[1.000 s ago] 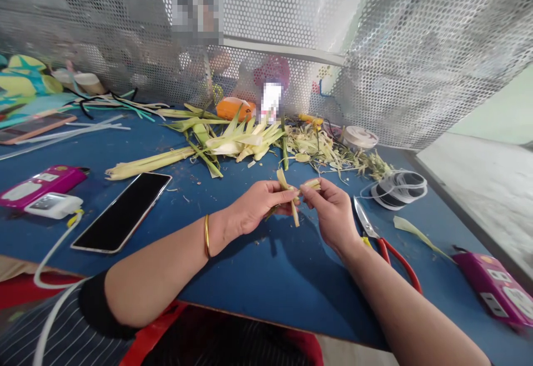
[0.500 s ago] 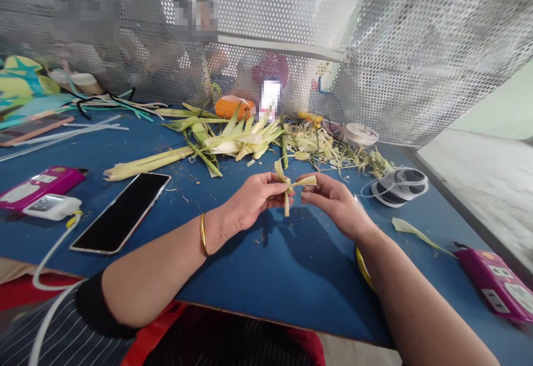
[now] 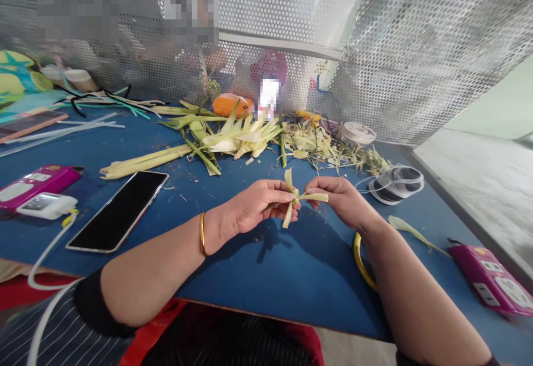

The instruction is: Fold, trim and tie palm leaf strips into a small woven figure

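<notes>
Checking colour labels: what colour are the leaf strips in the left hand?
The leaf strips are pale yellow, as the head view shows.

Left hand [image 3: 264,202] partly covers what seem leaf strips [image 3: 315,197].

And there's the gleam, on the left wrist [image 3: 217,231] — a slim, smooth, gold-coloured bangle [image 3: 202,234]! Further up comes the left sleeve [image 3: 89,344], dark with thin pale pinstripes, ending in a broad plain black cuff [image 3: 89,302]. A white cable [image 3: 46,315] loops in front. Right side — just a sliver of dark sleeve [image 3: 433,359]. Dark, finely striped cloth [image 3: 233,342] covers the lap.
</notes>
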`<state>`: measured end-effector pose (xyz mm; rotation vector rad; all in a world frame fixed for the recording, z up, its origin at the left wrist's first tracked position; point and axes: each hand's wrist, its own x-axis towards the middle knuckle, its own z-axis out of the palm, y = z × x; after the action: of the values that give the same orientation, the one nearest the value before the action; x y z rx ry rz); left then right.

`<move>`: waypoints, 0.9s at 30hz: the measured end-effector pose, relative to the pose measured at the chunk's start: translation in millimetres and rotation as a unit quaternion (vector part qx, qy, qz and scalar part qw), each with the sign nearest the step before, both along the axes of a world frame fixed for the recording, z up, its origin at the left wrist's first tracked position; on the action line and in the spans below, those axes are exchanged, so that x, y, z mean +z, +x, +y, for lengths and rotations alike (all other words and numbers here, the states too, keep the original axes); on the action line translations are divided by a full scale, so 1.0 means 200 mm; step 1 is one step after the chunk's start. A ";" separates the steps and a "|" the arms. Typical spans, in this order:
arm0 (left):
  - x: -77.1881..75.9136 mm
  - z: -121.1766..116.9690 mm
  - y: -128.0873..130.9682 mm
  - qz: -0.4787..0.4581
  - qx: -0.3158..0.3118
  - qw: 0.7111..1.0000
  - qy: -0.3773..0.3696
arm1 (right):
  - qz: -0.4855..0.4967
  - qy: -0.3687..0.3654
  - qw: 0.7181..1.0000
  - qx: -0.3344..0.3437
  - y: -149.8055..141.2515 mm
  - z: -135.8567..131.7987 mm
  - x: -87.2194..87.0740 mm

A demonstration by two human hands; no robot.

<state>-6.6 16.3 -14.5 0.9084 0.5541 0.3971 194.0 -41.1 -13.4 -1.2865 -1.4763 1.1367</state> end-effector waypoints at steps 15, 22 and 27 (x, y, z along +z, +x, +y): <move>0.00 -0.02 0.00 -0.006 0.001 0.996 0.087 | 0.117 0.015 0.987 -0.113 -0.13 0.02 -0.09; 0.00 -0.01 0.03 0.004 0.144 0.968 0.206 | 0.002 0.030 0.990 -0.140 -0.18 0.02 -0.12; -0.04 0.01 0.04 0.029 0.217 0.935 0.279 | -0.029 0.027 0.989 -0.145 -0.25 -0.01 -0.11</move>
<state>1.2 19.1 -22.6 1.3476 0.7146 0.9650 144.5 -43.3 -35.1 -1.4521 -1.3006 0.8710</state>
